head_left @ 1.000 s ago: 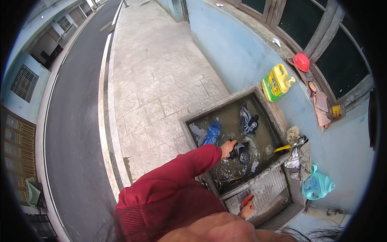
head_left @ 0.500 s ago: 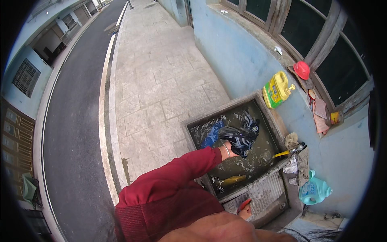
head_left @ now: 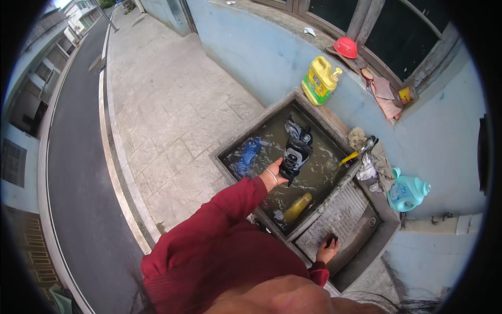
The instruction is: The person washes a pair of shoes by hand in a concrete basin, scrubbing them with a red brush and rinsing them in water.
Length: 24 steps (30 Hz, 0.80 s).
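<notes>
My left hand (head_left: 273,175), with a bracelet at its wrist, grips a black and grey shoe (head_left: 295,157) at the surface of murky water in a concrete basin (head_left: 246,132). Another dark, grey-patterned piece (head_left: 296,129) lies just beyond it; whether it is a second shoe is unclear. A blue thing (head_left: 248,154) floats left of the shoe, and a yellow thing (head_left: 297,208) floats nearer me. Over the ribbed stone washboard (head_left: 340,217), my right hand (head_left: 327,251) is closed on a small dark object that looks like a scrub brush (head_left: 331,239).
A yellow pump jug (head_left: 320,81) stands on the basin's far corner. At the right are a yellow-handled tool (head_left: 351,157), rags (head_left: 380,165) and a turquoise detergent jug (head_left: 407,192). The window ledge holds a red bowl (head_left: 345,47) and pink cloths (head_left: 387,99). Paving (head_left: 157,120) borders the basin's left.
My view has shifted. The shoe has turned more upright and sits lower, at the water. The object in my right hand showed red before and shows dark now; more of that hand is visible.
</notes>
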Each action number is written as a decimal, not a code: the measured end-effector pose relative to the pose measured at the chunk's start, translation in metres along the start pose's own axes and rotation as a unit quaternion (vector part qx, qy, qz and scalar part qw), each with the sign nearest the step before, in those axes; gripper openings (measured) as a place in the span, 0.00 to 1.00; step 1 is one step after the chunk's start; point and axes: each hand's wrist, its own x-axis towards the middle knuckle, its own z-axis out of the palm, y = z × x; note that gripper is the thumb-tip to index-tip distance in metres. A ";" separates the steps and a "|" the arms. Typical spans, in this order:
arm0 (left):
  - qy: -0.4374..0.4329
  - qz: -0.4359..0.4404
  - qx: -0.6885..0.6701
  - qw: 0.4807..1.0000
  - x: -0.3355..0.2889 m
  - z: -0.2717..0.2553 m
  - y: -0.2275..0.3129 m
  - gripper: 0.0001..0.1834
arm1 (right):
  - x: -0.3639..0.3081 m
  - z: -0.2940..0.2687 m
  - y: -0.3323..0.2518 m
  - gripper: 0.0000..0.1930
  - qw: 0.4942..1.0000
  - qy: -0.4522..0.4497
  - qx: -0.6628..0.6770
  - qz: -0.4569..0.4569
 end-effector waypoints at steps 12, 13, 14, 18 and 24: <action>0.077 -0.022 -0.014 0.997 0.005 0.005 -0.020 0.14 | 0.002 -0.014 -0.003 0.20 0.993 0.047 0.041 0.101; 0.080 -0.026 -0.004 0.996 0.004 0.005 -0.020 0.14 | 0.004 -0.016 -0.007 0.20 0.993 0.051 0.042 0.093; 0.083 -0.029 0.005 0.996 0.002 0.005 -0.021 0.14 | 0.005 -0.021 -0.014 0.19 0.993 0.054 0.052 0.096; 0.048 -0.042 0.008 0.998 0.004 0.002 -0.019 0.15 | 0.014 -0.025 -0.019 0.18 0.991 0.077 0.071 0.078; 0.061 -0.029 0.032 0.997 -0.004 0.010 -0.016 0.16 | 0.050 -0.030 -0.025 0.17 0.977 0.059 0.170 0.114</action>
